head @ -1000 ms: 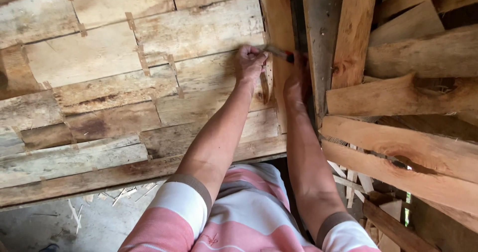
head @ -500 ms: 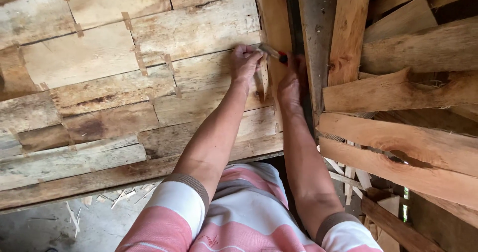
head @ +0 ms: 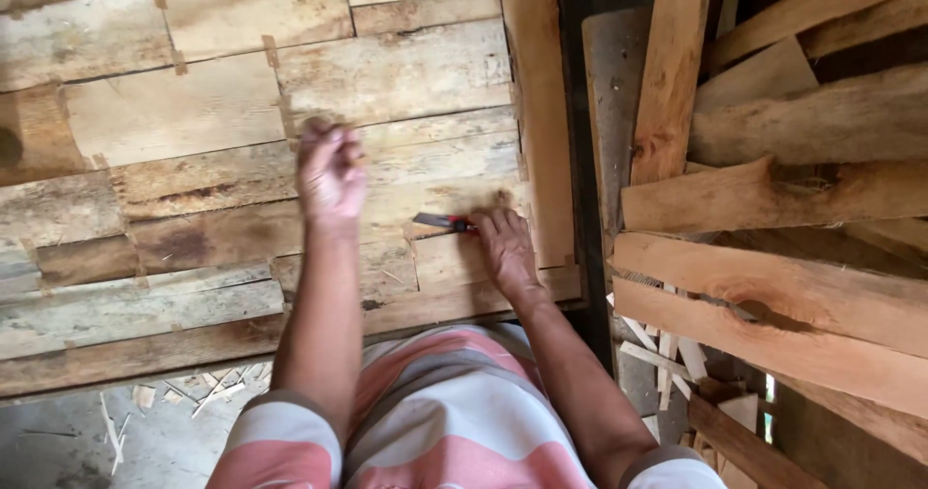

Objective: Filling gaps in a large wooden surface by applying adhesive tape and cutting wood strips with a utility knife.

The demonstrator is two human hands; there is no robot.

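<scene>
Two bare hands work over a sheet of patched wood veneer [head: 387,73]: the right hand [head: 505,245] pinches a small red-handled cutter [head: 443,221], blade flat on the sheet near its right edge, while the left hand [head: 331,170] hovers loosely curled, apparently holding nothing. Thin and taped at its seams, the veneer looks light, brittle and prone to splitting; the cutter is best gripped at its handle. Stacked planks [head: 773,257] crowd the right side; room lies leftward.
</scene>
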